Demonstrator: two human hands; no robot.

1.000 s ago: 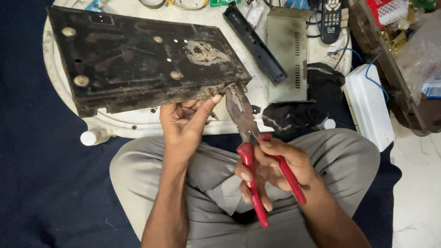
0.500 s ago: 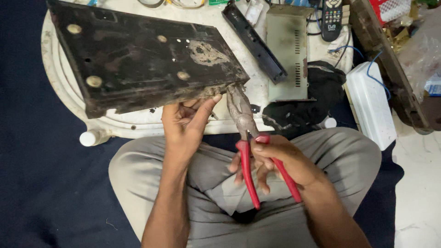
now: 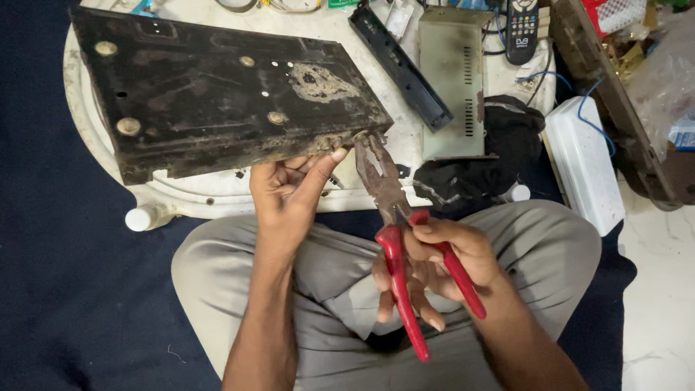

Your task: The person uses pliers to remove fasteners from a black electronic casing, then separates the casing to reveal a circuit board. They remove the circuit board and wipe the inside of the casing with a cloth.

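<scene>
— What is the right hand (image 3: 441, 261) holding?
— It is wrapped around the red handles of the pliers (image 3: 394, 232). The metal tips sit open at the near corner of the dirty black metal box (image 3: 224, 90).
— And the left hand (image 3: 289, 192)?
— It grips that box's near edge, just beside the tips. The box lies on a white table (image 3: 217, 192).

White round table (image 3: 217, 194): black metal chassis (image 3: 217, 94), grey metal cover (image 3: 452, 80), black strip (image 3: 399, 69), remote (image 3: 523, 29).
</scene>
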